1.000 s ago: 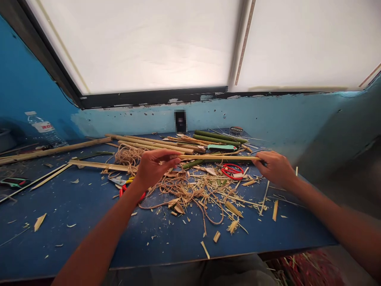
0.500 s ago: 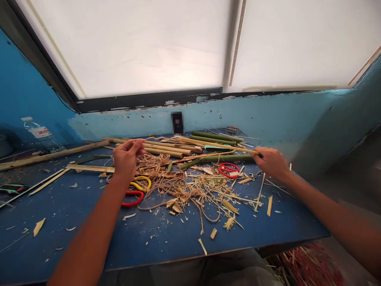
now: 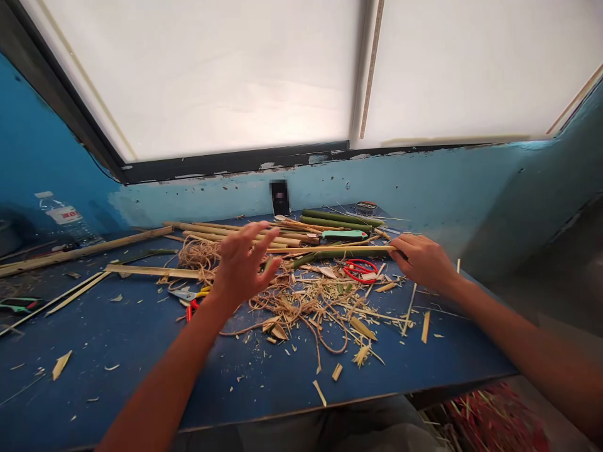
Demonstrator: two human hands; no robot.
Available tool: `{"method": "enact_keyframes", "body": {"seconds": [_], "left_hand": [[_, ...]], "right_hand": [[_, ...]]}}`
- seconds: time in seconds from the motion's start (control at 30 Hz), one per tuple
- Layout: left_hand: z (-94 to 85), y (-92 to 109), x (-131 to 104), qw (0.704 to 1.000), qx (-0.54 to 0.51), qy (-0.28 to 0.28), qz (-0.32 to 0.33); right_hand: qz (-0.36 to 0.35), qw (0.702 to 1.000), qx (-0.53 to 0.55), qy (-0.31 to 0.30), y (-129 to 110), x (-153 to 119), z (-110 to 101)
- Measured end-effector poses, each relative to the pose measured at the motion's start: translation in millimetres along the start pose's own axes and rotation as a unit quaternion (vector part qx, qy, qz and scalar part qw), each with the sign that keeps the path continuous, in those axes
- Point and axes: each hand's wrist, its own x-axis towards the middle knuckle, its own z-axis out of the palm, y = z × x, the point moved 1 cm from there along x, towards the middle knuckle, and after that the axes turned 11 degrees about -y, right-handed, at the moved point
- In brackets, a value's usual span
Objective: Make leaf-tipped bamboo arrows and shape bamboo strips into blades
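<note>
Swung level since the earlier frame, the bamboo strip (image 3: 330, 250) runs toward nine o'clock from the pinching right hand (image 3: 421, 260) to the wide-spread left hand (image 3: 242, 267), seemingly a regrip calling for a light pinch.

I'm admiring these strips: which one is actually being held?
The thin strip in the right hand; others, like the wide strip at left, lie unheld.

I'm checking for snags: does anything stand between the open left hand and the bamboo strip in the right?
Nothing visible does. The left hand appears close to one end of the bamboo strip; the right hand grips the other. Exact depth is hard to judge from this view.
</note>
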Motion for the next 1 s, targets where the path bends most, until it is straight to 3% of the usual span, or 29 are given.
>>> {"method": "enact_keyframes", "body": {"seconds": [0.1, 0.2, 0.4, 0.53, 0.63, 0.67, 0.73, 0.83, 0.9, 1.0], "left_hand": [[2.7, 10.9, 1.6, 0.993, -0.01, -0.11, 0.049], [5.3, 3.1, 0.2, 0.989, -0.021, -0.143, 0.038], [-3.2, -33.0, -3.2, 0.993, 0.005, -0.089, -0.073], [-8.8, -38.2, -0.1, 0.988, 0.033, -0.005, -0.152], [-7.3, -15.8, 1.4, 0.989, 0.033, 0.044, -0.141], [-4.9, -2.6, 1.8, 0.995, 0.018, 0.036, -0.096], [2.5, 28.2, 2.0, 0.999, -0.018, -0.042, 0.015], [12.1, 66.3, 0.8, 0.993, -0.025, -0.089, 0.075], [14.4, 75.8, 0.0, 0.992, -0.004, -0.103, 0.073], [10.0, 66.7, -0.5, 0.993, 0.023, -0.104, 0.052]], "right_hand": [[-0.022, 1.0, -0.016, -0.007, -8.7, -0.9, -5.1], [-0.023, 0.999, -0.025, -0.007, -12.3, -1.5, -6.0], [0.02, 1.0, -0.024, 0.004, 0.8, -1.5, 3.8], [0.036, 0.999, -0.033, 0.016, 5.7, -1.4, 5.6], [0.016, 0.999, -0.044, 0.018, -0.6, -1.8, 2.0], [0.003, 0.999, -0.047, 0.016, -4.3, -2.1, 0.3], [-0.023, 0.998, -0.052, 0.01, -12.6, -3.0, -3.2], [-0.059, 0.997, -0.054, 0.004, -24.3, -5.0, -7.4], [-0.076, 0.996, -0.052, 0.003, -30.0, -6.5, -8.6], [-0.081, 0.996, -0.047, 0.013, -36.1, -8.5, -7.8]]}}
